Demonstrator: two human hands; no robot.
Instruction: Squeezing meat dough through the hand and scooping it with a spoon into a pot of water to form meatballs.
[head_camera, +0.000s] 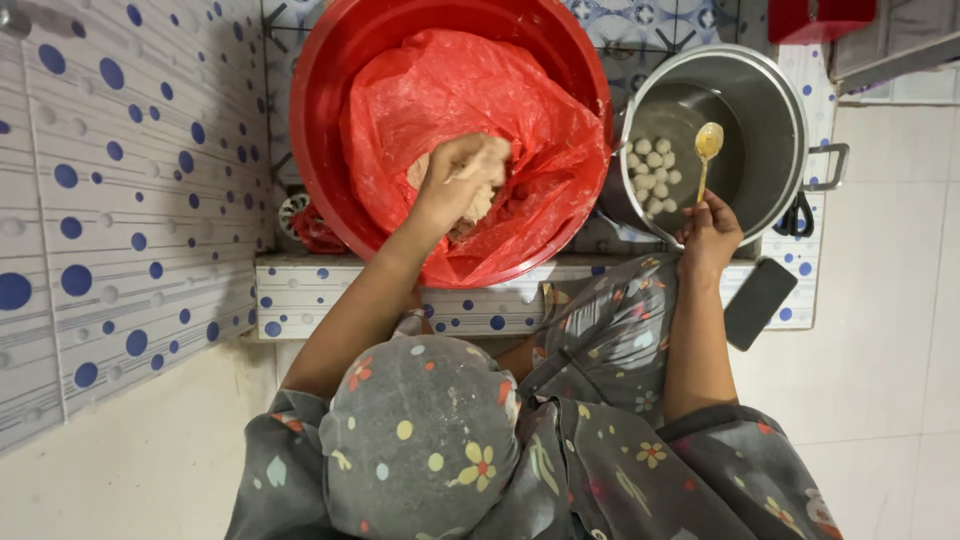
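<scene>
The left grip (462, 180) is curled shut around a lump of pale dough (487, 165), fingers sunk into it. That dough lies in a red plastic sheet (440, 100) lining the big red basin (320, 110), at 11 o'clock in the view. The right grip (708, 235) pinches the handle of a spoon (706, 150) loaded with paste, held over the steel pot (770, 120) at 1 o'clock; pale balls (652, 172) sit in water there, at 10 o'clock from that grip. A dark phone (758, 302) lies on the counter (300, 290) at its 4 o'clock. The sheet hides most of the dough.
</scene>
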